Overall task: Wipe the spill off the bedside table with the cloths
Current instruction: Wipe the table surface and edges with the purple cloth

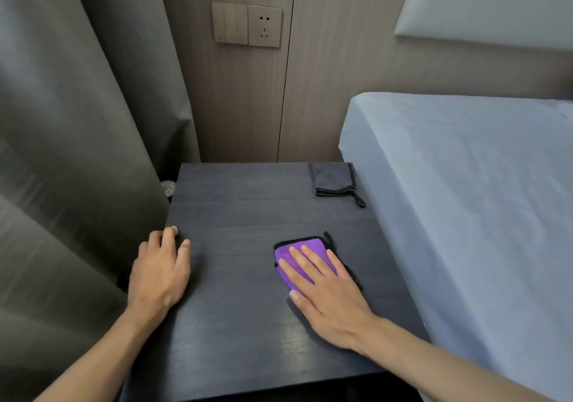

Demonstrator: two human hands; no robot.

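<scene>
A folded purple cloth (302, 248) with black trim lies on the dark bedside table (242, 209), right of centre. My right hand (328, 293) presses flat on it, fingers spread, covering its near part. My left hand (159, 270) rests on the table's left edge, fingers slightly curled, holding nothing. A folded grey cloth (333, 178) with a black loop lies at the table's far right corner. No spill stands out on the dark top.
A bed with a pale blue sheet (465, 200) borders the table's right side. Grey curtains (77, 153) hang close on the left. The wood-panel wall behind carries a switch and socket plate (247, 24).
</scene>
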